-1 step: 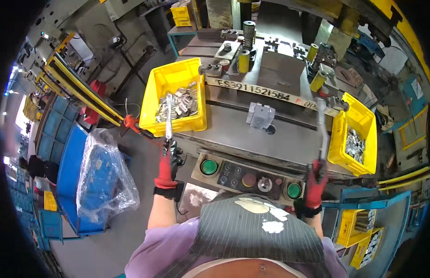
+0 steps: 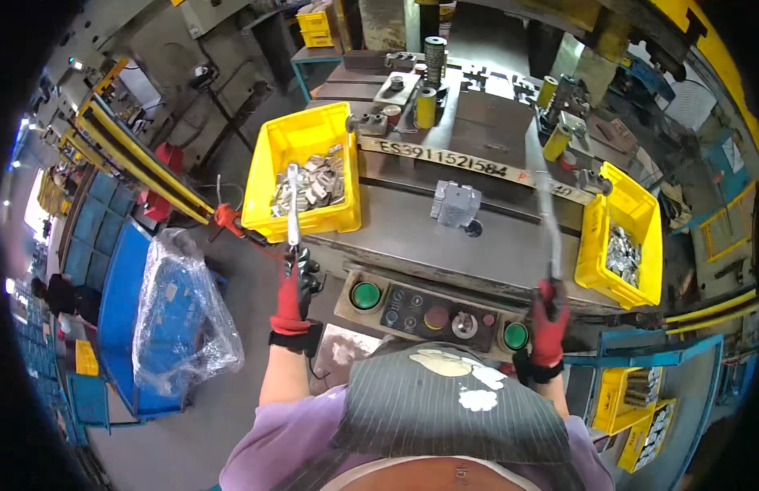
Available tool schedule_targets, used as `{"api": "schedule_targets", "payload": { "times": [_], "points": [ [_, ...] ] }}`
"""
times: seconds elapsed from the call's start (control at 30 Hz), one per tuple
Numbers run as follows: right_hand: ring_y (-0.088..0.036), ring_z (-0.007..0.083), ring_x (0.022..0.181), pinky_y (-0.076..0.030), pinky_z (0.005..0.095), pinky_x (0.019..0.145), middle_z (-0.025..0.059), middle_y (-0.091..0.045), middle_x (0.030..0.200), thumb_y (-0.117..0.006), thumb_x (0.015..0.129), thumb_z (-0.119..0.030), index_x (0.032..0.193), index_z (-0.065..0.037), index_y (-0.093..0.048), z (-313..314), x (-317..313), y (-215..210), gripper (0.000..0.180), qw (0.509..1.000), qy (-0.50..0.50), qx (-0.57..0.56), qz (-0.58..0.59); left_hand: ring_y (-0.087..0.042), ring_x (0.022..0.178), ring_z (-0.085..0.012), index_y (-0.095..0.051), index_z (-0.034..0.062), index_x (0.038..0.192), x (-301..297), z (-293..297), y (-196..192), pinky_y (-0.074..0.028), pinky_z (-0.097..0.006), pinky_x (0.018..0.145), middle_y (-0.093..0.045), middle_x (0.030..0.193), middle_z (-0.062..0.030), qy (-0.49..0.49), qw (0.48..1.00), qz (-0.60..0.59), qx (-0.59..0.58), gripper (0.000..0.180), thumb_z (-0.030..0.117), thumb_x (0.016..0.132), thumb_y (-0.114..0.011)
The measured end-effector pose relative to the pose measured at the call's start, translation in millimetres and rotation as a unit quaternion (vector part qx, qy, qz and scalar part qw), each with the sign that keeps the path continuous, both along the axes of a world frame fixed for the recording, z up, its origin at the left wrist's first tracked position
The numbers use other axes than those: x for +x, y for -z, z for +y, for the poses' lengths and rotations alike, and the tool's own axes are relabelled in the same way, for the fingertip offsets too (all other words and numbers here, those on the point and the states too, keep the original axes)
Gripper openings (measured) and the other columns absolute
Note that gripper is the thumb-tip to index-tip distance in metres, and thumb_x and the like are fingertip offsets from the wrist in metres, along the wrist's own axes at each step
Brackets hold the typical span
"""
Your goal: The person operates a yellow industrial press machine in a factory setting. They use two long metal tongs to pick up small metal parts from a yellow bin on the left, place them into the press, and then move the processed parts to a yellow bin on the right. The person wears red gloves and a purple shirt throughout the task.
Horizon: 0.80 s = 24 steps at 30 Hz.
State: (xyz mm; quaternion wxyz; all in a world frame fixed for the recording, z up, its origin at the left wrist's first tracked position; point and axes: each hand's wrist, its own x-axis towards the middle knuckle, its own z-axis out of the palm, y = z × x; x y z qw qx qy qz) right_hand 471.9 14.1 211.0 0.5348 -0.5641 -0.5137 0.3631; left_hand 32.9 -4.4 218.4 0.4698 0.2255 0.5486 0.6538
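In a red and black glove, my left hand (image 2: 293, 299) is closed round the handle of a long silver hand tool (image 2: 293, 209). That tool points away from me, its rounded tip above the small metal parts (image 2: 320, 182) in the left yellow bin (image 2: 340, 219). My right hand (image 2: 550, 323), gloved alike, grips a second long metal tool (image 2: 549, 214), smeared by motion, which reaches over the press table left of the right yellow bin (image 2: 594, 266). Exact kinds of both tools cannot be made out. Between them a block of grey metal pieces (image 2: 456, 204) stands on the table, apart from both hands.
A control panel (image 2: 424, 317) with green buttons runs along the table's front edge. Behind the marked bar (image 2: 469, 168) rise guide posts with yellow sleeves (image 2: 426, 108). A plastic-wrapped blue cart (image 2: 179, 307) stands at left; more yellow bins (image 2: 621, 401) sit on a rack at lower right.
The right tool has swung left at its tip, and my right hand has shifted slightly left. My left hand keeps its hold over the left bin. The whole view has drifted a little.
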Motion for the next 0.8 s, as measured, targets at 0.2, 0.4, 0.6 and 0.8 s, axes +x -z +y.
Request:
{"api": "schedule_targets", "payload": {
  "times": [0.2, 0.4, 0.6, 0.8],
  "points": [
    [-0.06, 0.0239, 0.078, -0.046, 0.0316, 0.067, 0.0138, -0.06, 0.091, -0.063, 0.074, -0.013, 0.116, -0.006, -0.048, 16, -50, -27, 0.046, 0.971, -0.089, 0.031, -0.219, -0.045, 0.054, -0.0037, -0.049, 0.0133, 0.089, 26, 8, -5, -0.036, -0.017, 0.039, -0.046, 0.067, 0.0041, 0.062, 0.996, -0.051, 0.039, 0.012, 0.025, 0.089, -0.048],
    [-0.058, 0.0338, 0.084, -0.047, 0.0369, 0.07, 0.016, -0.059, 0.093, -0.064, 0.072, -0.019, 0.121, -0.01, -0.046, 27, -61, -51, 0.053, 0.96, -0.046, 0.059, -0.269, -0.044, 0.051, -0.0031, -0.047, 0.0141, 0.095, 37, 6, 15, -0.036, -0.017, 0.036, -0.044, 0.063, 0.0063, 0.093, 0.993, -0.066, 0.04, 0.008, 0.021, 0.09, -0.047],
    [-0.058, 0.0332, 0.085, -0.046, 0.0384, 0.069, 0.0148, -0.059, 0.093, -0.06, 0.076, -0.021, 0.12, -0.012, -0.047, 116, -45, -91, 0.047, 0.954, 0.012, 0.145, -0.262, -0.041, 0.042, -0.0036, -0.049, 0.0164, 0.092, 41, 6, 7, -0.032, -0.018, 0.035, -0.05, 0.063, 0.0035, 0.075, 0.996, -0.042, 0.001, 0.012, 0.022, 0.084, -0.056],
    [-0.058, 0.032, 0.085, -0.046, 0.0403, 0.071, 0.0157, -0.061, 0.087, -0.059, 0.074, -0.028, 0.102, -0.008, -0.055, 236, -44, -134, 0.034, 0.923, 0.042, 0.084, -0.373, -0.041, 0.042, -0.004, -0.049, 0.0165, 0.092, 41, 10, 1, -0.033, -0.018, 0.036, -0.05, 0.064, 0.0035, 0.076, 0.997, -0.032, 0.001, 0.012, 0.022, 0.084, -0.056]
  ]
}}
